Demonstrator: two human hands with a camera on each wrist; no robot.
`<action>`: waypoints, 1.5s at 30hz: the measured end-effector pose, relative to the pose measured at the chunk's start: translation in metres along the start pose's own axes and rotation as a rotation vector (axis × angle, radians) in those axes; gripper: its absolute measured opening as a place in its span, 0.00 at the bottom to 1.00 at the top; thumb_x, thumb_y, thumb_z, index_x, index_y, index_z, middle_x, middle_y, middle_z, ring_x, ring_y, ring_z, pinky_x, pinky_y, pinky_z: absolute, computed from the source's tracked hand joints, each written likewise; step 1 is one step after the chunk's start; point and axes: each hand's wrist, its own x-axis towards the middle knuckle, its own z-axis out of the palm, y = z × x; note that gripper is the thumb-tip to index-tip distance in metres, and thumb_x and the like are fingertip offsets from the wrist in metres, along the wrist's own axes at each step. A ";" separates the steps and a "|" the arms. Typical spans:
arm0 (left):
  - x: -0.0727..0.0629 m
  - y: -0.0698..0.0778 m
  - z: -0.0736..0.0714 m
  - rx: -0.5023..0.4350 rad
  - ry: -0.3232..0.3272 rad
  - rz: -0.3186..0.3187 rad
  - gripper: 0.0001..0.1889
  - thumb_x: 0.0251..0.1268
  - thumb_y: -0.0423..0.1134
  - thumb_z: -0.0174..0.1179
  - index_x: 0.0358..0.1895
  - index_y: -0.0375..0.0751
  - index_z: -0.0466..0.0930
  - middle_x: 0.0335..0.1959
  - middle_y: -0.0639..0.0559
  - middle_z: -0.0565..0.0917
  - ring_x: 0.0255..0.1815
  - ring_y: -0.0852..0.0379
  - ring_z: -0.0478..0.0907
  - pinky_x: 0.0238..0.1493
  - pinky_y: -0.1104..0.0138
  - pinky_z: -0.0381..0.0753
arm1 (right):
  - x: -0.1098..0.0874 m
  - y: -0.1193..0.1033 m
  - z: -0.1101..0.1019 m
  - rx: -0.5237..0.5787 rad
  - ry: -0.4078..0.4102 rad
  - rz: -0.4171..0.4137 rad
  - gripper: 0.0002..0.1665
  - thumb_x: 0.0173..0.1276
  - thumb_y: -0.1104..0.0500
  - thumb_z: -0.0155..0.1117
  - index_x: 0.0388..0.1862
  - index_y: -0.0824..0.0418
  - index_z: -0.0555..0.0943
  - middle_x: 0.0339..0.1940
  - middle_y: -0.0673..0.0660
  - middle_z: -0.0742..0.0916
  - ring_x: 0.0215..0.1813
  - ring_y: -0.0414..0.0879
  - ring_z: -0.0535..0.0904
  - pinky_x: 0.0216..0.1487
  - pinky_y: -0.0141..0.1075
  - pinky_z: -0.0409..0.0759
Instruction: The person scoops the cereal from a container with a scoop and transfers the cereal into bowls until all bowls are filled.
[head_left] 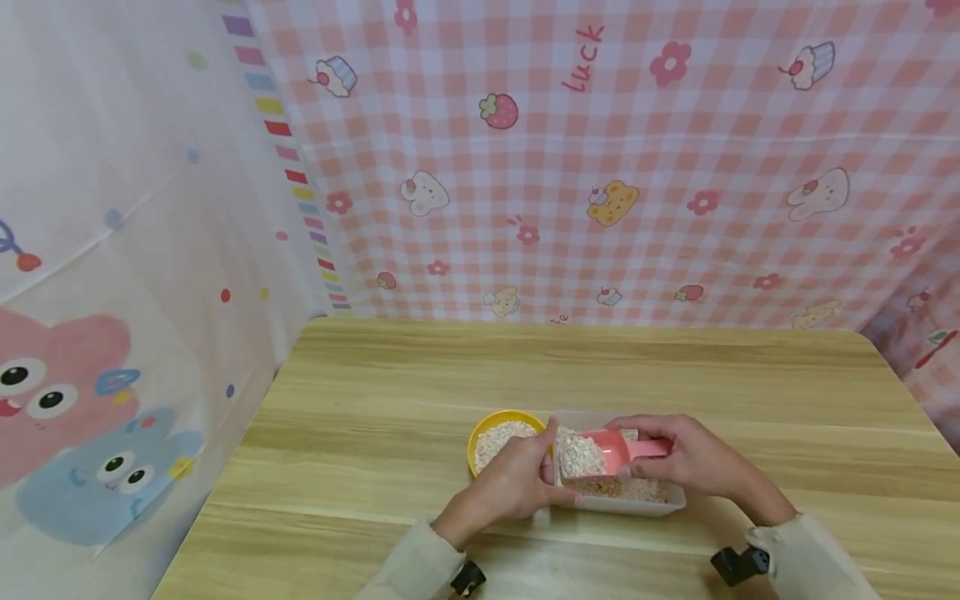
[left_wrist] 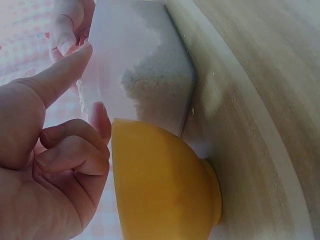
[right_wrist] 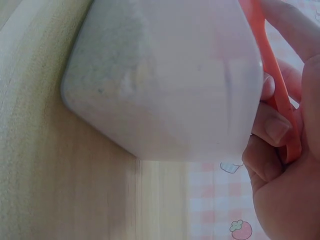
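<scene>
My right hand [head_left: 690,454] grips the handle of a pinkish-red scoop [head_left: 615,451], its fingers curled round it in the right wrist view. Pale flakes that look like oats [head_left: 580,455] heap in the scoop, which is over a translucent plastic container [head_left: 633,505]. More flakes lie inside the container, showing through its wall. At the container's left end, my left hand [head_left: 517,479] holds the rim, thumb stretched along it and fingers bent against the end wall. Close beside those fingers stands a yellow bowl [left_wrist: 160,185], holding similar flakes [head_left: 501,437].
The wooden table [head_left: 360,467] carries the bowl and container side by side. A few loose flakes lie near the container's base in the left wrist view. Behind the table hangs a pink checked cloth [head_left: 480,242]; a white printed cloth [head_left: 165,275] hangs at left.
</scene>
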 end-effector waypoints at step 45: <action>-0.035 -0.038 -0.042 -0.127 0.270 0.009 0.35 0.61 0.51 0.69 0.70 0.45 0.69 0.35 0.57 0.79 0.23 0.63 0.68 0.23 0.72 0.69 | -0.002 0.003 0.002 0.034 0.086 0.051 0.28 0.63 0.60 0.72 0.63 0.62 0.78 0.50 0.64 0.85 0.33 0.36 0.77 0.30 0.31 0.78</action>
